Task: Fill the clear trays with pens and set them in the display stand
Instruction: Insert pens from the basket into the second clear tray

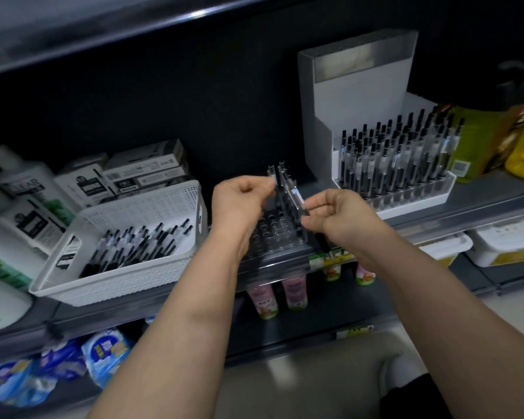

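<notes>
Hands meet over a clear plastic tray with rows of round sockets [270,237], which sits at the front edge of the dark grey shelf [285,269], between a white perforated plastic basket [152,204] and a white stepped display stand [354,86]. Our left hand [239,204] has its fingers curled, and thumb and fingertips pinch the top of an upright clear piece [273,176] rising from the tray; whether that is a tray wall or a pen we cannot tell. Our right hand [342,219] pinches a clear-bodied pen with a dark tip [297,197] between thumb and forefinger, the pen slanting above the sockets. The basket's right wall stands just beside our left wrist, with loose black-and-clear pens [139,243] heaped inside. The stand's base lies just right of our right hand, and its lower step already carries a filled row of upright pens [400,149]. Behind the tray the shelf runs back dark and open. White cartons [146,167] crowd the far left, and yellow-green packets [478,140] press against the stand's right side.
</notes>
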